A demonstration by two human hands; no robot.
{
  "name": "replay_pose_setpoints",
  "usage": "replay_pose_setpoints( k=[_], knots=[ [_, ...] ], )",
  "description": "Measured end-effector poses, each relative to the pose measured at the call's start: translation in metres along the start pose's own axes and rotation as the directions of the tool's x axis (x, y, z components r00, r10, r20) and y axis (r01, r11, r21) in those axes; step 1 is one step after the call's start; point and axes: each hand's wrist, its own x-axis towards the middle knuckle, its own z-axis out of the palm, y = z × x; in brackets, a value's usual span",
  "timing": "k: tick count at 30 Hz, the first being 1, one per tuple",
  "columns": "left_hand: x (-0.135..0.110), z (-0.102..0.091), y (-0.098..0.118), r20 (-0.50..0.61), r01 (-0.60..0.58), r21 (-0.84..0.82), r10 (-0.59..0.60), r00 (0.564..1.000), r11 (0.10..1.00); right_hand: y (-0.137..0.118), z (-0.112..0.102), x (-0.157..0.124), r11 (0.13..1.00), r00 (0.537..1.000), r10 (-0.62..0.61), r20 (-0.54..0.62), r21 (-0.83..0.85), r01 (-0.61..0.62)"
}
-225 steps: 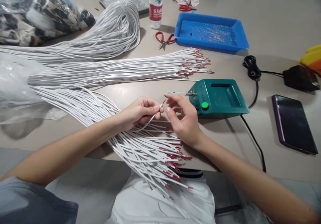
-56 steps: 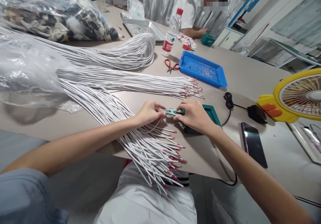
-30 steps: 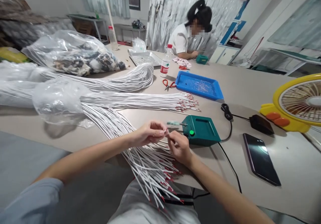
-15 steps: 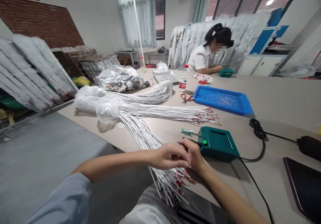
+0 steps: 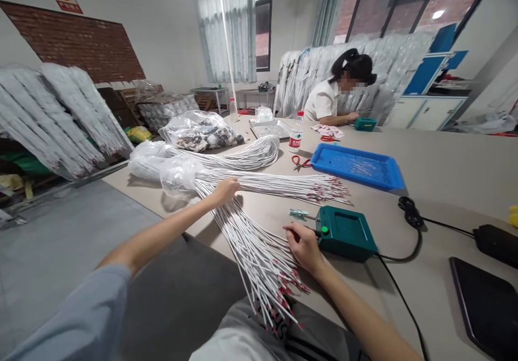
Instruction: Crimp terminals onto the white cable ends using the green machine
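My left hand (image 5: pixel 226 190) is closed at the upper part of a bundle of thin white wires (image 5: pixel 254 242) with red ends, near the plastic wrap that gathers it. Its fingertips are partly hidden; it seems to grip some of the wires. The bundle hangs over the table edge towards my lap. Beside the green box (image 5: pixel 347 232) with a bright green button, my right hand (image 5: pixel 303 245) rests with curled fingers, thumb and forefinger close together. What it holds, if anything, cannot be made out. A pale green clip (image 5: pixel 298 215) sticks out from the box on a metal rod.
Another bundle of white wires (image 5: pixel 283 183) lies across the table (image 5: pixel 445 172). Beyond are red-handled pliers (image 5: pixel 300 162), a blue tray (image 5: pixel 356 165), a water bottle (image 5: pixel 295 134) and a plastic bag (image 5: pixel 202 130). A dark phone or tablet (image 5: pixel 483 301) lies right. A co-worker (image 5: pixel 327 99) sits opposite.
My left hand has left my right hand and moved up and left along the wire bundle towards the plastic wrap. My right hand stays beside the green box.
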Motion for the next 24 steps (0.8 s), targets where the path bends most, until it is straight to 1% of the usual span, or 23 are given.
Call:
replay_pose_setpoints(
  k=[2,5,7,9,12,15,17,19,21,24],
  knots=[
    [0.013,0.002,-0.024,0.065,0.036,0.058,-0.04,0.997,0.998,0.0,0.0,-0.001,1.0,1.0,-0.004,0.006,0.004,0.004],
    [0.022,0.009,-0.041,0.14,0.057,0.1,-0.071,0.988,0.993,0.0,0.0,-0.001,1.0,1.0,-0.008,0.02,0.009,0.007],
    [0.027,0.011,-0.045,0.159,0.06,0.099,-0.076,0.984,0.993,0.0,-0.001,-0.001,1.0,1.0,-0.006,0.028,0.011,0.005],
    [0.031,0.01,-0.047,0.146,0.062,0.078,-0.073,0.987,0.995,0.001,-0.001,-0.001,1.0,0.999,-0.002,0.041,0.012,0.001],
    [0.04,0.004,-0.042,0.111,0.04,0.009,-0.041,0.993,0.999,0.0,-0.001,-0.002,1.0,0.998,0.002,0.067,0.012,-0.003],
    [0.05,-0.001,-0.024,0.083,-0.034,-0.108,0.043,0.996,0.994,-0.001,-0.001,-0.003,1.0,0.996,0.004,0.089,0.016,-0.006],
    [0.054,-0.003,-0.005,0.055,-0.095,-0.196,0.108,0.993,0.976,-0.003,-0.001,-0.003,1.0,0.995,0.009,0.102,0.018,-0.011],
    [0.053,-0.005,0.019,0.038,-0.155,-0.279,0.172,0.984,0.948,-0.003,-0.001,-0.003,1.0,0.994,0.014,0.108,0.021,-0.016],
    [0.045,-0.007,0.046,0.047,-0.21,-0.355,0.242,0.969,0.911,-0.003,-0.001,-0.003,0.999,0.994,0.02,0.105,0.029,-0.023],
    [0.016,-0.009,0.084,0.113,-0.28,-0.457,0.367,0.923,0.845,-0.003,-0.002,-0.003,0.998,0.995,0.032,0.089,0.051,-0.037]
  ],
)
